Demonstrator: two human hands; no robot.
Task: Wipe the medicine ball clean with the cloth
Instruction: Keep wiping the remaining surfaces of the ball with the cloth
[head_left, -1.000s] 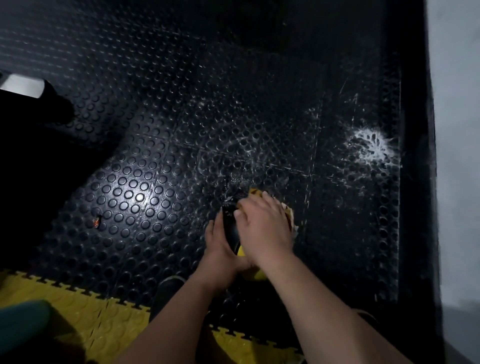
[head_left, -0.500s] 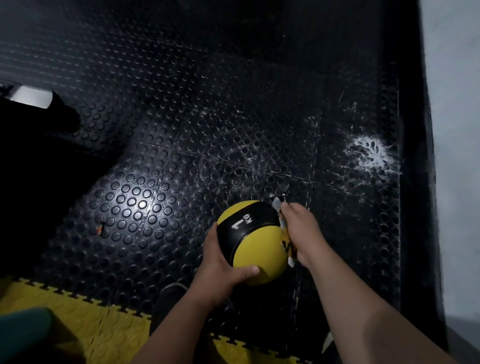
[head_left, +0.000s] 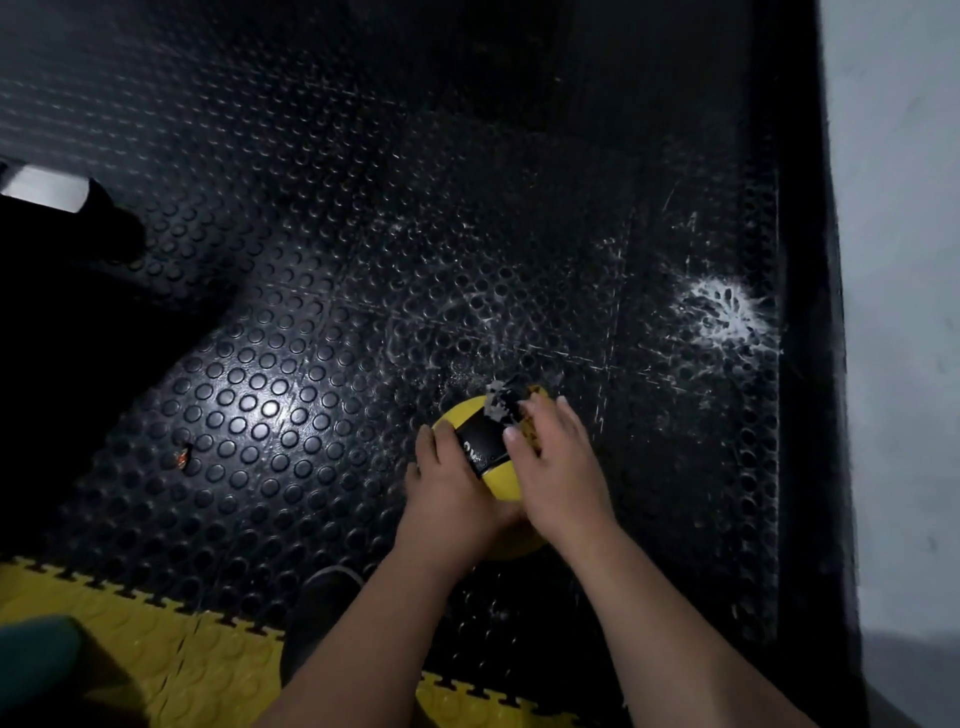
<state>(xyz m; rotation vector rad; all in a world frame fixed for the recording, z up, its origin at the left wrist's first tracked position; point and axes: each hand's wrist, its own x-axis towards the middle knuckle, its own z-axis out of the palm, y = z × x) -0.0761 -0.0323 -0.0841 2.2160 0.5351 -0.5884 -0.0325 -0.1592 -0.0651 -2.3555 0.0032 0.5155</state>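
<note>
A yellow medicine ball (head_left: 501, 480) with a black band and white lettering is held low over the black studded floor. My left hand (head_left: 449, 496) cups its near left side. My right hand (head_left: 558, 473) lies over its top right and presses a cloth (head_left: 501, 400) against it. Only a crumpled grey-and-dark corner of the cloth sticks out past my fingertips; the remainder is hidden under my palm.
Black studded rubber floor (head_left: 322, 322) with white scuffs and a white splatter (head_left: 722, 312) at right. A pale wall (head_left: 893, 260) runs along the right edge. Yellow interlocking tiles (head_left: 156, 644) lie near me, a shoe tip (head_left: 322, 597) below the ball, a dark object (head_left: 67, 218) at left.
My right hand has slid with the cloth from the ball's right side up over its top. The ball has turned, so the black band now faces differently.
</note>
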